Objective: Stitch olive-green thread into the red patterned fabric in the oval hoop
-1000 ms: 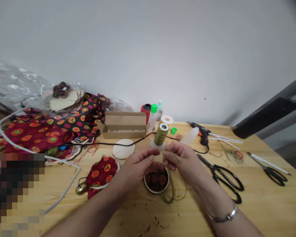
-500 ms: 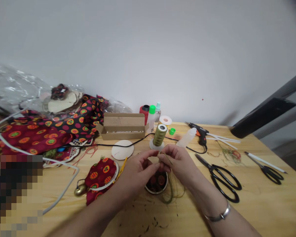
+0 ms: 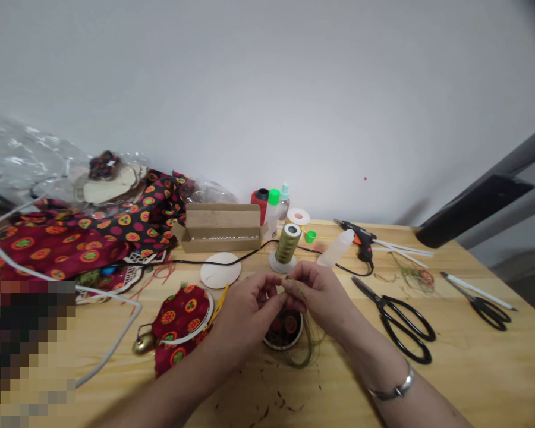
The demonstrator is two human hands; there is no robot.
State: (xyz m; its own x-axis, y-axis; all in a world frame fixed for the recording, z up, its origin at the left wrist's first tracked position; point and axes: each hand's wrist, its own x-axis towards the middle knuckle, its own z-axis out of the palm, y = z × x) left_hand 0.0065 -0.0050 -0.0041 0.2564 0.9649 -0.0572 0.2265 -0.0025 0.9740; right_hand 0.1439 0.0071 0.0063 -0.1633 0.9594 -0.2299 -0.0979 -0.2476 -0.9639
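Observation:
My left hand (image 3: 245, 315) and my right hand (image 3: 318, 294) meet fingertip to fingertip over the middle of the wooden table (image 3: 472, 368). Both pinch a bundle of olive-green thread (image 3: 305, 342) that hangs down in a loose loop. Just under the hands lies a small round fabric-covered disc (image 3: 285, 330) with red and orange dots. Behind the hands an olive thread spool (image 3: 286, 245) stands upright. A bracelet sits on my right wrist.
Black scissors (image 3: 396, 321) lie right of my hands, a second pair (image 3: 485, 306) farther right. A glue gun (image 3: 361, 241), bottles (image 3: 274, 208), an open cardboard box (image 3: 223, 229), a white disc (image 3: 220, 270), a padded fabric piece (image 3: 182, 309) and patterned cloth (image 3: 71, 238) surround them.
My hands have closed together: the left fingertips now touch the right ones on the thread. Both hands sank slightly toward the fabric disc.

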